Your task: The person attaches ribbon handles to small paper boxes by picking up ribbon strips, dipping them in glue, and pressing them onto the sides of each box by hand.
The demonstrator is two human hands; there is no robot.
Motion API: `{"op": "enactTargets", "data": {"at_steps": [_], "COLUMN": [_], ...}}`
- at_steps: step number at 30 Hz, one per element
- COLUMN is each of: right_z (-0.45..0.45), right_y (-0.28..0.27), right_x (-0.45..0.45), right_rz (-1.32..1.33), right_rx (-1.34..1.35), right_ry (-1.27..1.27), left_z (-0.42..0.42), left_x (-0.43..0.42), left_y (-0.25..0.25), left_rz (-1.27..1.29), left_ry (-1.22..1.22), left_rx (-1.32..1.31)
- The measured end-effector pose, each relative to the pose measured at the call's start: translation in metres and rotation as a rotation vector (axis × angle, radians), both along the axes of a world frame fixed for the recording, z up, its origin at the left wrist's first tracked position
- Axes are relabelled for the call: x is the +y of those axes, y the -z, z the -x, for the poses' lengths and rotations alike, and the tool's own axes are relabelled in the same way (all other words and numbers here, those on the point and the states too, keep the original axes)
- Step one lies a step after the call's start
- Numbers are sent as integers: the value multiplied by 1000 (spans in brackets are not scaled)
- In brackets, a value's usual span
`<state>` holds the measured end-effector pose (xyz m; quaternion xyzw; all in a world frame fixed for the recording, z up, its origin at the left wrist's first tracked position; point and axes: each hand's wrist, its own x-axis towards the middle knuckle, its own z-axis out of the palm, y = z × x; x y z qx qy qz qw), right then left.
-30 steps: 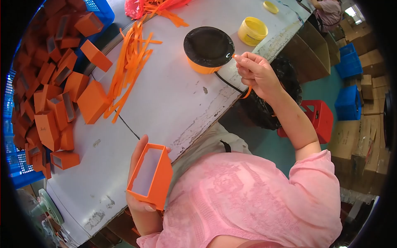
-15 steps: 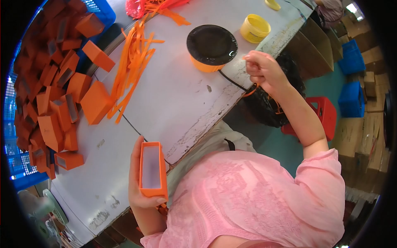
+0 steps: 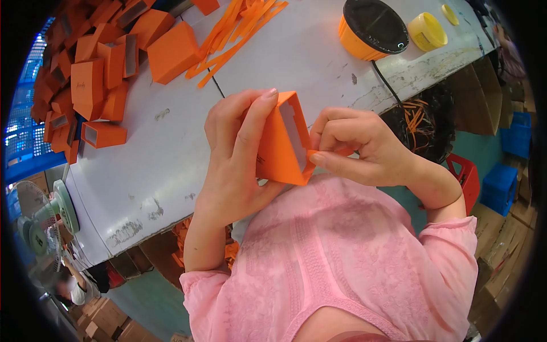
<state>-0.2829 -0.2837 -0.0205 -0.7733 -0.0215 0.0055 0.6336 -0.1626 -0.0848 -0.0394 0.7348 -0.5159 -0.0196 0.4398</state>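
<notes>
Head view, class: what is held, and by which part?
Left hand: an orange box, by its outer sides. Right hand: apparently an orange strip, part unclear.

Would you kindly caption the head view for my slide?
Left hand holds an orange box, right hand at its rim.

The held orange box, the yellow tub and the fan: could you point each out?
Orange box [image 3: 276, 150]: head view, on its outer side.
Yellow tub [image 3: 420, 33]: head view, on its outer wall.
Fan [image 3: 37, 240]: head view, on its green hub.
</notes>
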Motion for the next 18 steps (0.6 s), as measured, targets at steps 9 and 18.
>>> {"op": "enactTargets", "data": {"at_steps": [9,18], "right_z": [-2,-13], "right_y": [5,5], "right_x": [7,6], "right_rz": [70,100], "right_rx": [11,171], "right_ry": [29,-10], "left_z": [4,6], "left_x": [-1,2], "left_y": [-3,-6], "left_rz": [55,-10], "left_ry": [-14,-21], "left_rx": [-86,-373]}}
